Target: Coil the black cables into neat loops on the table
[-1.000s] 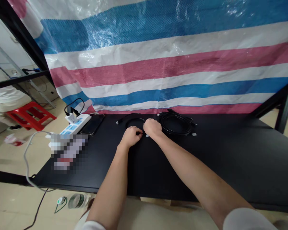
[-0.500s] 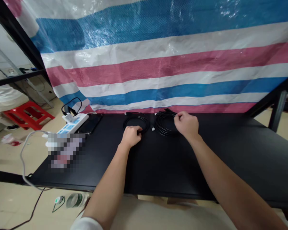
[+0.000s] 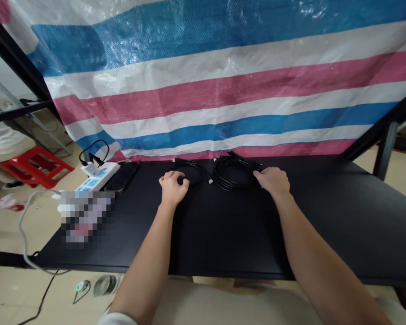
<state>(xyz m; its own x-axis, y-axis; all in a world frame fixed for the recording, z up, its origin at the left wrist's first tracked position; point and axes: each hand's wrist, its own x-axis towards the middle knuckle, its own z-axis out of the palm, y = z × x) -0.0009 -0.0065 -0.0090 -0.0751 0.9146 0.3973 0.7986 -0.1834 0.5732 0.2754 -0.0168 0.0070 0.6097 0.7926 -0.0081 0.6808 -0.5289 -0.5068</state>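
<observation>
Two coils of black cable lie side by side near the back of the black tabletop. My left hand (image 3: pixel 173 188) is curled at the left edge of the smaller cable coil (image 3: pixel 200 169), thumb and forefinger bent round its cable. The larger, thicker cable coil (image 3: pixel 223 181) lies to the right. Its right edge is pinched by my right hand (image 3: pixel 274 181), between thumb and fingers. A white-tipped connector (image 3: pixel 210 181) sits between the coils. The fingertips of both hands are partly hidden.
On the left of the table (image 3: pixel 223 243) are a white power strip (image 3: pixel 93 181) with plugs, a dark phone (image 3: pixel 122 176) and a blurred-out item. A striped sheet (image 3: pixel 203 99) hangs behind. A person sits on a red stool (image 3: pixel 40 166) at far left.
My left hand has shifted from the smaller coil's front edge to its left edge. My right hand has lowered beside the larger coil's right edge. The view has turned slightly right.
</observation>
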